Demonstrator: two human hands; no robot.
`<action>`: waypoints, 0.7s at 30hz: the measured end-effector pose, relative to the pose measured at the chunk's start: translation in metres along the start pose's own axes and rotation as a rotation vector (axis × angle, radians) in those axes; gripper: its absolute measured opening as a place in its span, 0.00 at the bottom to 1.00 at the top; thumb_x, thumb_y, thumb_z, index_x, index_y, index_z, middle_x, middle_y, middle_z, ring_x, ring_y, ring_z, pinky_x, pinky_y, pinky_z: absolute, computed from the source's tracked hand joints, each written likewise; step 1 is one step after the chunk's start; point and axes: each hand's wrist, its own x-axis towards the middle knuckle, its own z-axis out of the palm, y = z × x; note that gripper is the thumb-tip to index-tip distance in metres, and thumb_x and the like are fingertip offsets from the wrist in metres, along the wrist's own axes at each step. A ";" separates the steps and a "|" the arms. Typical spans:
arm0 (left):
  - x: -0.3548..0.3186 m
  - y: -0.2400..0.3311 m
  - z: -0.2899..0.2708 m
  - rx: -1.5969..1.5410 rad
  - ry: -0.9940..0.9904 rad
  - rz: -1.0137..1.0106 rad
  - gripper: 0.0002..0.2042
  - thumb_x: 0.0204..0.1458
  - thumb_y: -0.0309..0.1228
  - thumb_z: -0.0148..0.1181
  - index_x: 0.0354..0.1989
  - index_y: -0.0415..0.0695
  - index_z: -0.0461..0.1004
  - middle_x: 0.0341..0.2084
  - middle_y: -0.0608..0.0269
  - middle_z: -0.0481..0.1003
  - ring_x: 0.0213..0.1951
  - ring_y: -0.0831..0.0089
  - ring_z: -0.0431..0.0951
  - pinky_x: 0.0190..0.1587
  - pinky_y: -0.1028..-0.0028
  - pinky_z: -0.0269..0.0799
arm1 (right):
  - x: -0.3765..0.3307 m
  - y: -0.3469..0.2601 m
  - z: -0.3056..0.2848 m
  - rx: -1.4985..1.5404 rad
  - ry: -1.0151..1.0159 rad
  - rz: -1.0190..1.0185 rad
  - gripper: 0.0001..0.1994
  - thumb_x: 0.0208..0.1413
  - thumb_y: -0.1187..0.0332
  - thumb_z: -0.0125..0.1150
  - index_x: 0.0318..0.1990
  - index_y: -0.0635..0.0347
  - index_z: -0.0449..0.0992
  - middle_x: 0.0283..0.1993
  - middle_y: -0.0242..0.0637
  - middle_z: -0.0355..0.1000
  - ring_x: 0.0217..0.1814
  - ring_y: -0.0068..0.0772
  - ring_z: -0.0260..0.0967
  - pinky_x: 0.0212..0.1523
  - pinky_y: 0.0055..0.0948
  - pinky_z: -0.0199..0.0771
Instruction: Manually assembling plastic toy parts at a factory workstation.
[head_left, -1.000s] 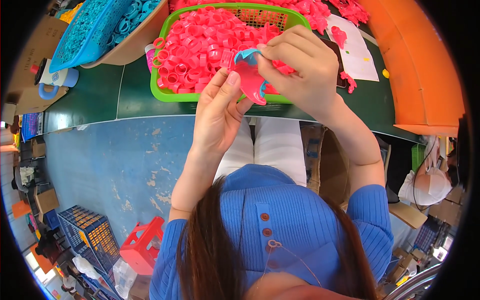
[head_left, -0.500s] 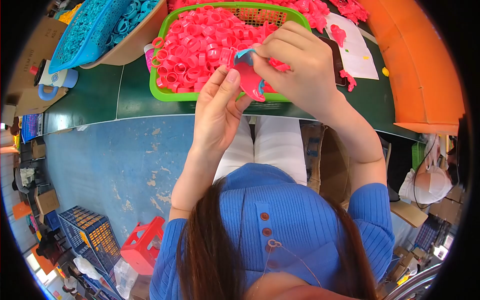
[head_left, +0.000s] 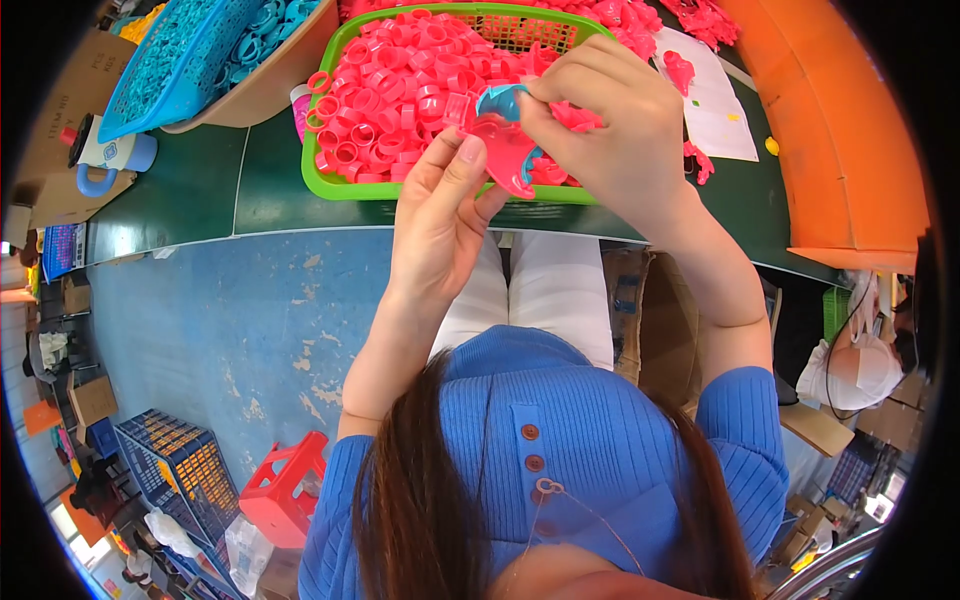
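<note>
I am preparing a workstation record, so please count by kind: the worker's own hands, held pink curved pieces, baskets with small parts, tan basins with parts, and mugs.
Hands: left hand, right hand: 2
Held pink curved piece: 1
Baskets: green basket, light blue basket: 2
Tan basin: 1
Mug: 1
Total: 7

A head-worn fisheye looks down at the nearby hands (head_left: 437, 215), rim details uncertain.
</note>
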 end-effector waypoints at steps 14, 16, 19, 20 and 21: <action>-0.001 0.000 0.000 0.002 0.013 0.020 0.07 0.54 0.27 0.49 0.41 0.45 0.66 0.35 0.68 0.72 0.38 0.81 0.73 0.39 0.76 0.75 | -0.006 -0.005 0.011 -0.066 -0.017 -0.048 0.07 0.33 0.80 0.63 0.19 0.62 0.69 0.19 0.34 0.66 0.22 0.31 0.63 0.22 0.25 0.64; 0.000 -0.001 0.000 0.002 0.022 0.021 0.06 0.54 0.27 0.50 0.40 0.45 0.67 0.34 0.69 0.72 0.37 0.81 0.73 0.39 0.76 0.75 | -0.008 -0.005 0.012 -0.092 -0.018 -0.059 0.06 0.33 0.80 0.63 0.19 0.62 0.70 0.19 0.34 0.66 0.22 0.31 0.63 0.21 0.25 0.64; 0.000 -0.002 -0.004 0.059 0.043 0.094 0.06 0.54 0.27 0.51 0.39 0.45 0.69 0.32 0.70 0.73 0.35 0.83 0.73 0.38 0.77 0.75 | -0.008 -0.005 0.012 0.006 -0.034 -0.014 0.05 0.35 0.79 0.63 0.20 0.64 0.71 0.20 0.34 0.66 0.22 0.31 0.62 0.21 0.26 0.64; 0.001 -0.004 -0.004 0.071 0.065 0.087 0.05 0.53 0.27 0.51 0.38 0.45 0.69 0.32 0.71 0.73 0.34 0.83 0.73 0.37 0.77 0.75 | -0.008 -0.004 0.010 0.034 -0.067 0.001 0.05 0.36 0.79 0.63 0.21 0.64 0.71 0.20 0.35 0.66 0.22 0.32 0.62 0.21 0.25 0.64; 0.001 -0.005 -0.004 0.083 0.087 0.080 0.05 0.53 0.27 0.52 0.38 0.45 0.70 0.31 0.71 0.73 0.34 0.84 0.73 0.37 0.78 0.75 | -0.008 -0.004 0.008 0.062 -0.099 0.017 0.05 0.37 0.78 0.63 0.22 0.65 0.72 0.20 0.35 0.66 0.22 0.32 0.62 0.22 0.25 0.63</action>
